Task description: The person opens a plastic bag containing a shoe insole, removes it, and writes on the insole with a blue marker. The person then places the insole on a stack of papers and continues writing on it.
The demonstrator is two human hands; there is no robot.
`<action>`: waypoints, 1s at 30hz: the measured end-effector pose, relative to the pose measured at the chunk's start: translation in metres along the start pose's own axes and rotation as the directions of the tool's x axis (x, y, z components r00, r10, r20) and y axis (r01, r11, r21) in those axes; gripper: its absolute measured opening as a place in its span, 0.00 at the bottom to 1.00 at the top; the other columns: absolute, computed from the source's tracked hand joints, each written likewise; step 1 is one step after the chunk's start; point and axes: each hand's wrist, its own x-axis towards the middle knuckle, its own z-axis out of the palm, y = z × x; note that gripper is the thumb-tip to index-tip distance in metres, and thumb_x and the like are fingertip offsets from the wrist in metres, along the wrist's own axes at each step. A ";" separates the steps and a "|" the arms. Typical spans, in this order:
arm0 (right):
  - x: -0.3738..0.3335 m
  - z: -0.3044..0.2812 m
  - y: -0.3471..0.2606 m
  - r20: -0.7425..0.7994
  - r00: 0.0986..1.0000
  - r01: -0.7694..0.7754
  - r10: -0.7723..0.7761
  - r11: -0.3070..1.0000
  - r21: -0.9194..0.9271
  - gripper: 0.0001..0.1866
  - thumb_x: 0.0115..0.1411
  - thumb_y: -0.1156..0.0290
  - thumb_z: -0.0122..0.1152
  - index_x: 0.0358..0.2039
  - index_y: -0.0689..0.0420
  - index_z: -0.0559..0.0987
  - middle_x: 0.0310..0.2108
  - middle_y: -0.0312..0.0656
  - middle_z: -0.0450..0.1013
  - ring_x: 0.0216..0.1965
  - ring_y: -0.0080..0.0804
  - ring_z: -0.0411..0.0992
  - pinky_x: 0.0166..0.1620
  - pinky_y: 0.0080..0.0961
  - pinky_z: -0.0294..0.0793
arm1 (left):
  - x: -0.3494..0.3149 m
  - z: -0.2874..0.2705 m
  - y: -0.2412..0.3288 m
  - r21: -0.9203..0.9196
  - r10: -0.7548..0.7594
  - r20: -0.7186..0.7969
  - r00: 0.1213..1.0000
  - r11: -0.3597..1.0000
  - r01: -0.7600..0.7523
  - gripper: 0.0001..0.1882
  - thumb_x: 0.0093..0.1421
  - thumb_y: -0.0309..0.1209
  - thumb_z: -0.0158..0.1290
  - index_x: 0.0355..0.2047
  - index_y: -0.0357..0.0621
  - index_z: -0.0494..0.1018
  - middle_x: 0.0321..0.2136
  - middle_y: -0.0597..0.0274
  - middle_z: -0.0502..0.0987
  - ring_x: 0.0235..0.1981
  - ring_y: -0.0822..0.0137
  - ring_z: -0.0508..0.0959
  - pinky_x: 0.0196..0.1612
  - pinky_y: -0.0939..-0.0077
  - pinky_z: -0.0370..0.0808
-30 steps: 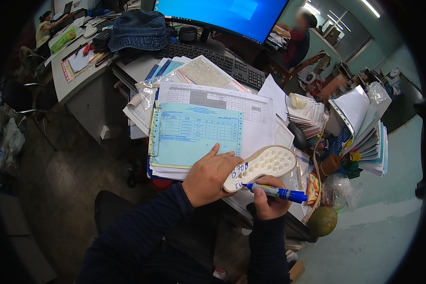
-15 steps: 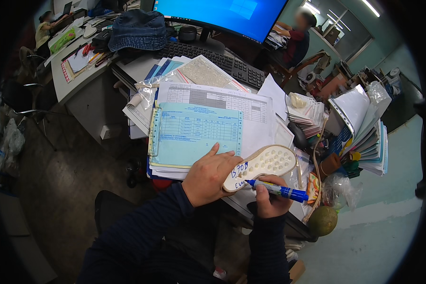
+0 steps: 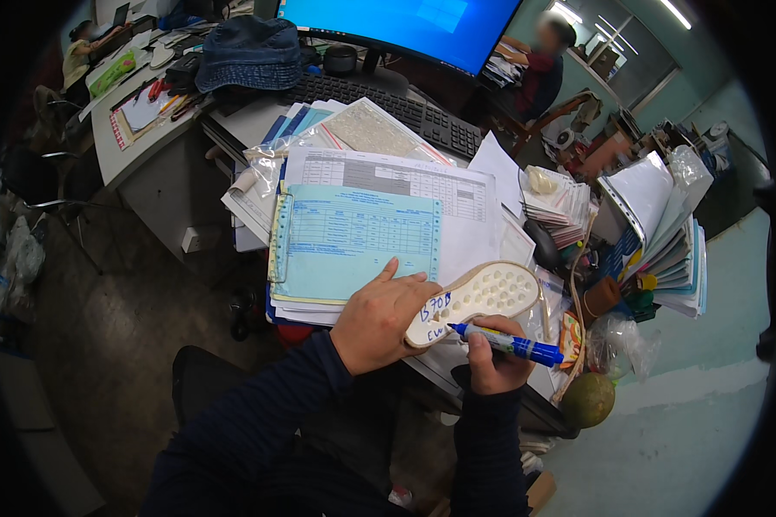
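A white shoe sole [image 3: 496,291] with rows of small hollows and a tan edge lies tilted over the papers at the desk's near side. My left hand [image 3: 379,314] grips its heel end, thumb and fingers along the edge. Blue handwriting marks the heel area. In my right hand [image 3: 496,362] is a blue marker pen [image 3: 517,346], uncapped, its tip at the handwriting on the sole. Just beyond my left hand lies a light blue printed form [image 3: 362,233] on a clipboard, its metal clip at the left.
A black keyboard [image 3: 422,121] and a lit monitor [image 3: 405,30] stand behind the papers. A denim hat [image 3: 250,53] sits at the far left. Right of the sole are a mouse [image 3: 543,247], stacked folders [image 3: 677,263] and a round green fruit [image 3: 587,400]. Two people sit farther back.
The marker tip has shifted slightly to the right, and the blue handwriting on the heel has grown by a stroke. My left hand keeps its hold on the sole.
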 end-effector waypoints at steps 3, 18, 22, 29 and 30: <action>0.000 0.000 0.000 -0.004 1.000 -0.012 0.012 1.000 0.010 0.10 0.52 0.78 0.65 0.37 0.63 0.78 0.36 0.45 0.77 0.38 0.29 0.75 0.46 0.25 0.74 | 0.000 0.000 0.001 -0.010 0.001 -0.001 1.000 1.000 -0.001 0.30 0.46 0.35 0.68 0.49 0.38 0.72 0.43 0.49 0.79 0.51 0.52 0.78 0.61 0.45 0.66; 0.002 0.001 -0.004 0.006 1.000 0.015 -0.014 0.998 -0.055 0.09 0.52 0.78 0.65 0.35 0.64 0.78 0.34 0.45 0.77 0.36 0.29 0.75 0.43 0.24 0.74 | 0.000 0.000 -0.001 -0.016 -0.004 0.010 1.000 1.000 0.005 0.31 0.45 0.35 0.69 0.49 0.38 0.72 0.43 0.48 0.79 0.51 0.52 0.77 0.61 0.44 0.65; 0.003 0.000 -0.003 0.020 0.997 0.072 -0.072 0.997 -0.035 0.09 0.52 0.78 0.65 0.35 0.64 0.78 0.34 0.45 0.77 0.36 0.27 0.75 0.43 0.24 0.74 | -0.001 0.000 -0.001 -0.010 -0.008 0.014 1.000 1.000 0.008 0.29 0.48 0.37 0.67 0.49 0.40 0.71 0.44 0.50 0.79 0.52 0.52 0.77 0.61 0.45 0.65; 0.003 -0.001 -0.004 -0.034 0.999 0.002 -0.003 0.999 -0.046 0.09 0.53 0.77 0.65 0.36 0.64 0.79 0.34 0.43 0.77 0.35 0.27 0.75 0.43 0.23 0.74 | 0.000 0.000 -0.001 -0.013 -0.011 0.020 1.000 1.000 0.011 0.31 0.45 0.35 0.69 0.49 0.39 0.71 0.43 0.48 0.79 0.51 0.52 0.77 0.61 0.43 0.65; 0.004 -0.002 -0.004 -0.030 0.999 0.012 -0.014 0.998 -0.060 0.10 0.53 0.77 0.65 0.36 0.64 0.79 0.34 0.43 0.77 0.35 0.26 0.75 0.43 0.23 0.74 | 0.000 0.000 -0.001 -0.013 -0.008 0.018 1.000 1.000 0.009 0.31 0.45 0.35 0.69 0.49 0.39 0.71 0.43 0.48 0.79 0.51 0.52 0.77 0.61 0.43 0.65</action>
